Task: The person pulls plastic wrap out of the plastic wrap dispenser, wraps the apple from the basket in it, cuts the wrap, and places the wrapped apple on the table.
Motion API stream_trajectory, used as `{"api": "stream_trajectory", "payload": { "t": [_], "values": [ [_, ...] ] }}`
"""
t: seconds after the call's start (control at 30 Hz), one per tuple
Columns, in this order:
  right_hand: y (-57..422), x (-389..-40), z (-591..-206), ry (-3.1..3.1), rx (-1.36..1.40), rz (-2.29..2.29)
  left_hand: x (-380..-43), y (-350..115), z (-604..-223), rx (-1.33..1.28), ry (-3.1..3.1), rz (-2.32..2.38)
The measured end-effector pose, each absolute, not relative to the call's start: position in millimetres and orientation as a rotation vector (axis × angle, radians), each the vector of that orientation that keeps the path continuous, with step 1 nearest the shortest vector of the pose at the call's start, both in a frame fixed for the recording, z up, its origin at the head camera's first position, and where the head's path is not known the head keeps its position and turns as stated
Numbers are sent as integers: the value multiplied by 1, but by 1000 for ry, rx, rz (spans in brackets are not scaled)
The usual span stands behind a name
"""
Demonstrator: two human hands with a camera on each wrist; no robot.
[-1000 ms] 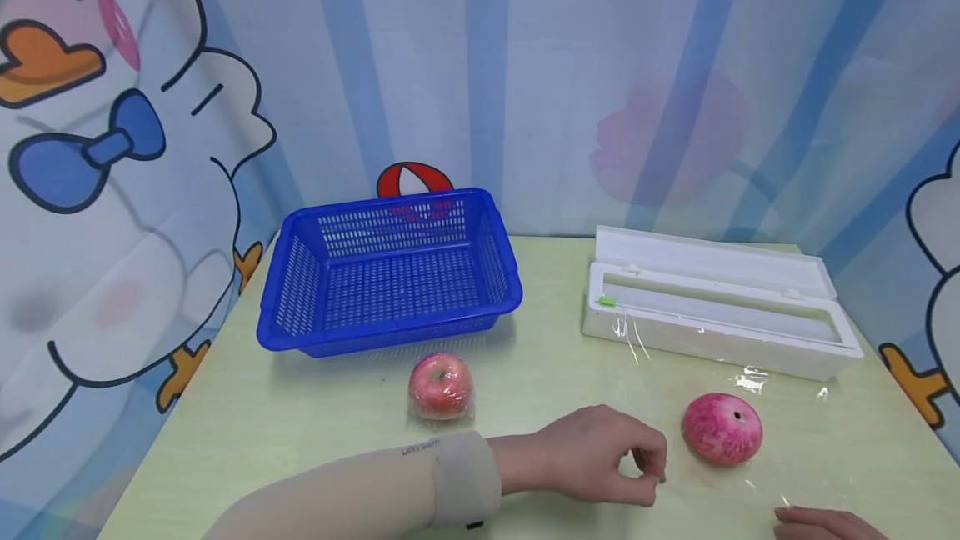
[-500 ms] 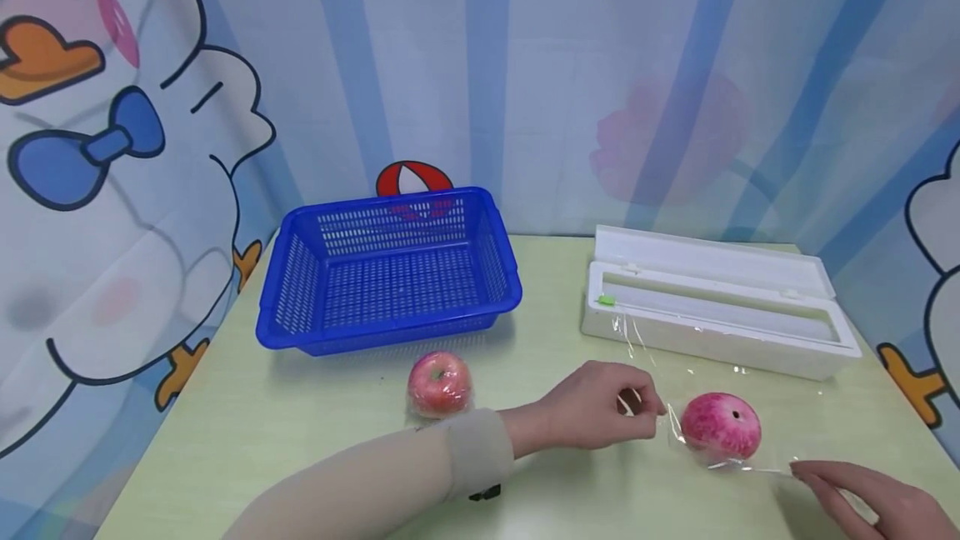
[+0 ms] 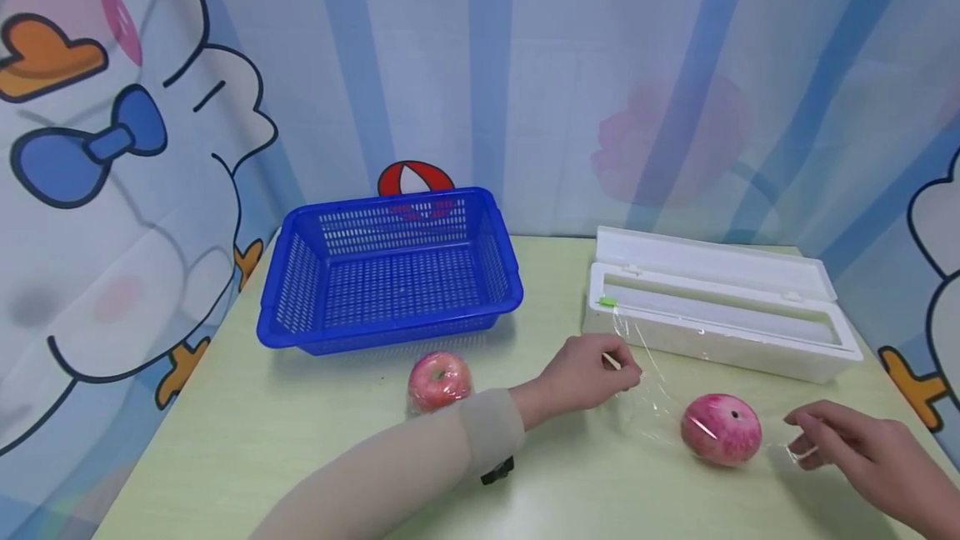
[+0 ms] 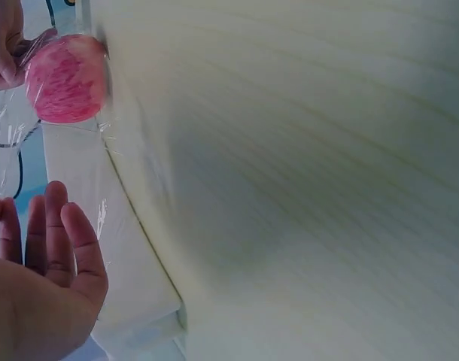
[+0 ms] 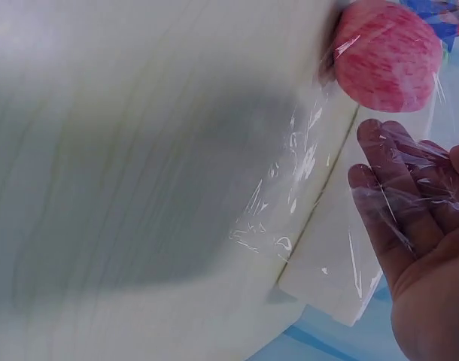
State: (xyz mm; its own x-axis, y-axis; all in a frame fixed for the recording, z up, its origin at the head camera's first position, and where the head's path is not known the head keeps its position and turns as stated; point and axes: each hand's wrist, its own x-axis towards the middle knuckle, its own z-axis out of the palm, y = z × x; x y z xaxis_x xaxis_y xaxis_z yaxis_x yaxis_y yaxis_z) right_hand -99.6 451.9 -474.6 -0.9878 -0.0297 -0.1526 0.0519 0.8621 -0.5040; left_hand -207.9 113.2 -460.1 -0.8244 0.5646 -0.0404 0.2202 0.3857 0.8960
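A pink-red apple (image 3: 722,430) sits on the table between the two hands, with clear cling film (image 5: 305,165) spread around it. To the left of the apple, my left hand (image 3: 588,372) pinches an edge of the film between thumb and forefinger, its other fingers loosely bent. My right hand (image 3: 862,444) is just right of the apple. In the right wrist view, film lies across its fingers, and the thumb presses it near the forefinger. A second apple (image 3: 440,382), wrapped in shiny film, rests left of the left forearm's cuff.
At the back right is a long white cling film dispenser (image 3: 720,350), lid raised, a green slider (image 3: 607,302) on its cutter. An openwork blue plastic basket (image 3: 390,332) stands at the back left. A printed curtain (image 3: 555,107) hangs behind the table (image 3: 555,273).
Both hands have moved farther from me, lifting the near edge of the film past the apple. The right hand has come more fully into view. Apples, basket and dispenser stay put.
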Motion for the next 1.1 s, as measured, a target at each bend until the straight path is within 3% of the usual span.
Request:
{"api": "stream_trajectory", "payload": {
  "t": [0.17, 0.53, 0.67, 0.9, 0.97, 1.1],
  "values": [
    [452, -109, -476, 2784, 92, -900, -212, 114, -465, 612, 2358, 1352],
    [451, -118, -484, 2650, 152, -1021, -211, 117, -474, 785, 2617, 1001],
    [450, -119, -486, 2652, 149, -1025, -201, 125, -461, 1061, 2885, 586],
    [451, -121, -487, 2615, 190, -1083, -173, 153, -452, 2076, 2731, -283],
    [452, -120, -486, 2608, 202, -1100, -169, 162, -457, 2197, 2641, -349],
    [453, -119, -484, 2607, 188, -1124, -172, 173, -468, 2169, 2656, -374]
  ]
}}
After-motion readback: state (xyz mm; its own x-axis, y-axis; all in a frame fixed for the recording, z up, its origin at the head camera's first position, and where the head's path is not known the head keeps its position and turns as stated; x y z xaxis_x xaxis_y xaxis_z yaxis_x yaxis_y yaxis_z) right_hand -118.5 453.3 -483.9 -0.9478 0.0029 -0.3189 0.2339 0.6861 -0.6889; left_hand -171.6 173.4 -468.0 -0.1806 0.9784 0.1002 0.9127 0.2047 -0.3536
